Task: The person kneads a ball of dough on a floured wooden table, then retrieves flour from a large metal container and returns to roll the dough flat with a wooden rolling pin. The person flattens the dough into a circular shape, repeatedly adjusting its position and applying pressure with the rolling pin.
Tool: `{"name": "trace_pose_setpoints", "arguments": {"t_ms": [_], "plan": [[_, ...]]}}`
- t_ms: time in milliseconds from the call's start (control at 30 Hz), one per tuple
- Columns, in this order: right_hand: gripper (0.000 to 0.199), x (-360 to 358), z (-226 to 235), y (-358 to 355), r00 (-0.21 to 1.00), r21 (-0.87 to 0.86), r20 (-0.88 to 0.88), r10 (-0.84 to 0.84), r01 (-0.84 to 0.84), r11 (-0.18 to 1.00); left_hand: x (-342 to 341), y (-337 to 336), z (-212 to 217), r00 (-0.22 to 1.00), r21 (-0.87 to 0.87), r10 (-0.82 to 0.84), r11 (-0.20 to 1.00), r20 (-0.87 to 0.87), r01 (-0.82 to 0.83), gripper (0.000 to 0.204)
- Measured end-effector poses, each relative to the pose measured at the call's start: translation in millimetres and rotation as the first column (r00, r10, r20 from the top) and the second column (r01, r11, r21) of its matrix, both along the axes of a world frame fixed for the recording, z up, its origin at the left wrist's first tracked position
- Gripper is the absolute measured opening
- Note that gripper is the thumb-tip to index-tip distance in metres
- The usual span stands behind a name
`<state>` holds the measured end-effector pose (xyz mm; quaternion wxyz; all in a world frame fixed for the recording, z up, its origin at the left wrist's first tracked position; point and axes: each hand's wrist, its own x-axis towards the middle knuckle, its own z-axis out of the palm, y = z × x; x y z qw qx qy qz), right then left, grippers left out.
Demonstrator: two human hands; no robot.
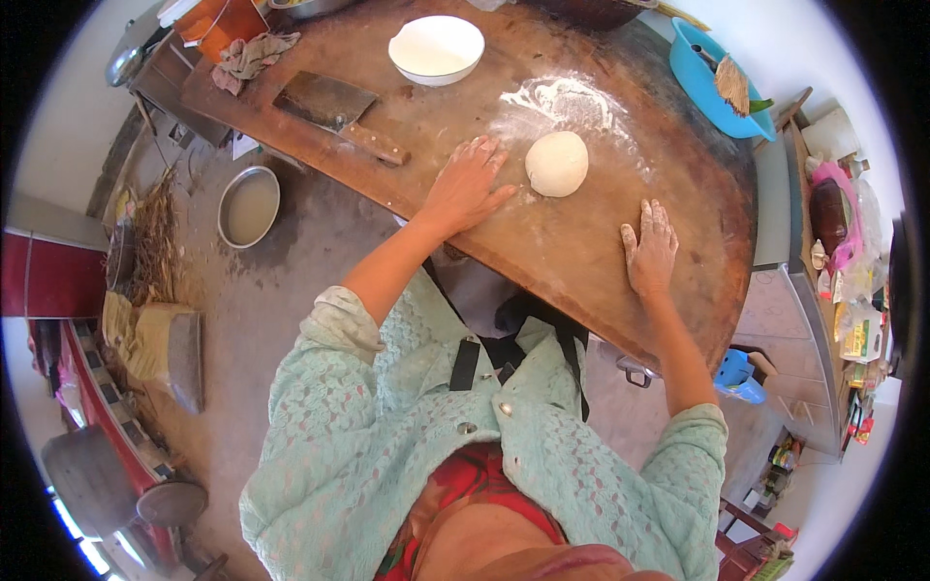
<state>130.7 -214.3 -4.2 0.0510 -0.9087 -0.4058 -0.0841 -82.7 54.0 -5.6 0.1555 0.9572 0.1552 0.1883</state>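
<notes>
though near dough (557, 164), left hand (470, 187) and right hand (651, 252) apart, unclenched on table (572, 247)

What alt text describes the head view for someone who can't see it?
The left hand and right hand rest palm-down on a wooden table, either side of a dough ball. Beyond lie scattered flour and a white bowl; a cleaver lies to the left.

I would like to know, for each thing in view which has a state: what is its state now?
Dough ball: rounded, whole, not held
Flour: loose, scattered on the table
Left hand: open, palm down, empty
Right hand: open, palm down, empty
Cleaver: lying flat, not held
White bowl: upright, uncovered
Metal basin: uncovered, on the floor
Blue basin: uncovered, things inside
Rag: crumpled
</notes>
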Motion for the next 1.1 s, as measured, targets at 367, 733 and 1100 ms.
{"name": "trace_pose_setpoints", "arguments": {"t_ms": [367, 733, 1100], "plan": [[0.059, -1.4, 3.3, -1.2, 1.0, -0.049, -0.025, 0.011, -0.012, 0.999, 0.2, 0.1, 7.0, 0.999, 0.019, -0.035, 0.999, -0.029, 0.035, 0.062], [0.064, 0.3, 24.8, 2.6, 0.984, -0.128, -0.172, 0.055, -0.078, 0.989, 8.1, 0.0, 25.9, 0.956, -0.063, -0.106, 0.994, -0.274, 0.092, 0.072], [0.071, 6.9, 27.0, -6.2, 0.917, -0.174, -0.382, 0.118, -0.196, 0.965, 5.6, 2.6, 27.3, 0.888, -0.187, -0.17, 0.978, -0.427, 0.097, 0.08]]}}
